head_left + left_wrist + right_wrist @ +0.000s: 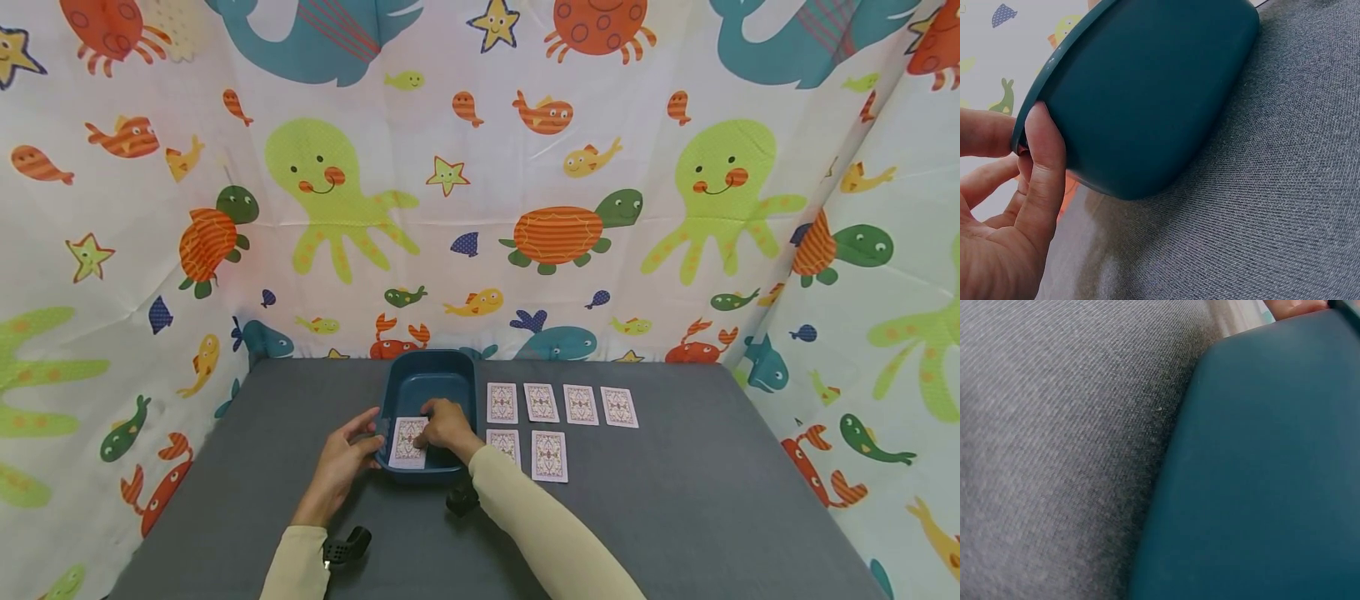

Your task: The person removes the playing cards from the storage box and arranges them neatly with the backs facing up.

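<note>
The left grip (337, 467) pinches the tray (435, 388) at its left while the right grip (450, 429), its hold unclear, touches a card (407, 443) inside the tray, work apparently midway with six more cards (550, 457) lying in two rows to the tray's right.

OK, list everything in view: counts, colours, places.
Backdrop: count unclear, white with coloured sea creatures, behind and both sides.
Tabletop: one, grey, before the backdrop.
Bin: one, dark teal, on the tabletop.
Loose cards: six, white with reddish backs, right of bin, two rows.
Binned card: one visible, same back, bin's near left.
Wrist devices: two, black, one per wrist.
Sleeves: two, cream, on both arms.
Left hand: one, bare, holding bin's left rim.
Right hand: one, bare, inside bin, at binned card.
</note>
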{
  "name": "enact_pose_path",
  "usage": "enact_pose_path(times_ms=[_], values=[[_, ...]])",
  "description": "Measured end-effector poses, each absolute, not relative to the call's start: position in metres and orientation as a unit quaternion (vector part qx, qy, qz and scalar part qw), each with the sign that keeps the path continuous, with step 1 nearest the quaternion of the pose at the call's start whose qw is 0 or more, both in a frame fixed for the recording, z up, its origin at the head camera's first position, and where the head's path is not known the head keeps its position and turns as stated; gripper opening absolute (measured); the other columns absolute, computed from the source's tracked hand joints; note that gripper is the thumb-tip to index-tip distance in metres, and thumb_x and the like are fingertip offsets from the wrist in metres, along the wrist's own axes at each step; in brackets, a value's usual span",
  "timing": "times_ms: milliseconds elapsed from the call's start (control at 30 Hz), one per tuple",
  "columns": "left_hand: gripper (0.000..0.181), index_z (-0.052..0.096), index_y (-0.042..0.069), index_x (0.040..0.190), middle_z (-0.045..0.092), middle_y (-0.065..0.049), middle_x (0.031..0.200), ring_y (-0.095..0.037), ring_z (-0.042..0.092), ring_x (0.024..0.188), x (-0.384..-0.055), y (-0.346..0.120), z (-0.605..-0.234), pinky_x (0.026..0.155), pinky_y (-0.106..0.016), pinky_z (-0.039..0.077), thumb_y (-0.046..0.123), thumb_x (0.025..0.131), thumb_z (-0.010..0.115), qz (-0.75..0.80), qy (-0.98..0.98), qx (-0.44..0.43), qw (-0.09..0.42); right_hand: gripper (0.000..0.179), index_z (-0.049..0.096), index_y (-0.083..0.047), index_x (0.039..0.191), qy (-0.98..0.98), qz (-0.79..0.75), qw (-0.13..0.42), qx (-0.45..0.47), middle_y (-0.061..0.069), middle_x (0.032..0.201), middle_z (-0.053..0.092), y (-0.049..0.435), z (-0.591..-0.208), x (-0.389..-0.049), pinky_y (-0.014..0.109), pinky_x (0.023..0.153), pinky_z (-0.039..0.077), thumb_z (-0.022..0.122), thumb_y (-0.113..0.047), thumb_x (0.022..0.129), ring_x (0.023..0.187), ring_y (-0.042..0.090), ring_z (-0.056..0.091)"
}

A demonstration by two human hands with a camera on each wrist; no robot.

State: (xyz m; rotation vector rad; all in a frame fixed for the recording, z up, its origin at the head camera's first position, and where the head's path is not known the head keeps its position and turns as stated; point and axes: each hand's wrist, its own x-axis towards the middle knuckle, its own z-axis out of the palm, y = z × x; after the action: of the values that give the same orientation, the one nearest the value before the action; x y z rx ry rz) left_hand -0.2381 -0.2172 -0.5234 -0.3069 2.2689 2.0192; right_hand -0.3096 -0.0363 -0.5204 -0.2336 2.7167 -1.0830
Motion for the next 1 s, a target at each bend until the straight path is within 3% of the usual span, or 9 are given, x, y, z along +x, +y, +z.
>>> enact_pose_path(times_ms=[167,400,667,1000], values=[[0.053,0.048,0.021,0.145,0.043,-0.012,0.134,-0.023,0.055,0.095,-0.2373,-0.2182,-0.5259,0.068,-0.030,0.054,0.010,0.094,0.060,0.661,0.743,-0.097,0.043,0.047,0.068,-0.008,0.108,0.922,-0.366,0.102,-0.079,0.009,0.100,0.068,-0.0363,-0.5202,-0.3081,0.040,0.088,0.050,0.089,-0.016,0.067,0.090,0.022,0.057],[0.053,0.048,0.022,0.144,0.042,-0.011,0.134,-0.024,0.055,0.096,-0.2361,-0.2185,-0.5298,0.068,-0.031,0.054,0.011,0.094,0.060,0.661,0.742,-0.100,0.044,0.038,0.064,-0.011,0.097,0.909,-0.399,0.077,-0.093,0.005,0.090,0.057,-0.0340,-0.5212,-0.3062,0.033,0.072,0.044,0.089,-0.012,0.067,0.084,0.019,0.051],[0.054,0.047,0.022,0.145,0.042,-0.011,0.134,-0.028,0.054,0.098,-0.2370,-0.2185,-0.5271,0.069,-0.031,0.054,0.011,0.094,0.061,0.659,0.745,-0.098,0.043,0.024,0.064,-0.012,0.096,0.875,-0.475,0.053,-0.079,0.001,0.078,0.057,-0.0333,-0.5174,-0.3083,0.023,0.055,0.042,0.079,-0.007,0.079,0.067,0.014,0.052],[0.054,0.047,0.021,0.145,0.044,-0.011,0.131,-0.023,0.057,0.090,-0.2376,-0.2194,-0.5253,0.068,-0.031,0.055,0.012,0.094,0.061,0.657,0.747,-0.094,0.039,0.016,0.067,-0.012,0.099,0.857,-0.511,0.038,-0.056,0.002,0.079,0.061,-0.0323,-0.5136,-0.3086,0.024,0.056,0.044,0.075,-0.011,0.085,0.066,0.013,0.054]])
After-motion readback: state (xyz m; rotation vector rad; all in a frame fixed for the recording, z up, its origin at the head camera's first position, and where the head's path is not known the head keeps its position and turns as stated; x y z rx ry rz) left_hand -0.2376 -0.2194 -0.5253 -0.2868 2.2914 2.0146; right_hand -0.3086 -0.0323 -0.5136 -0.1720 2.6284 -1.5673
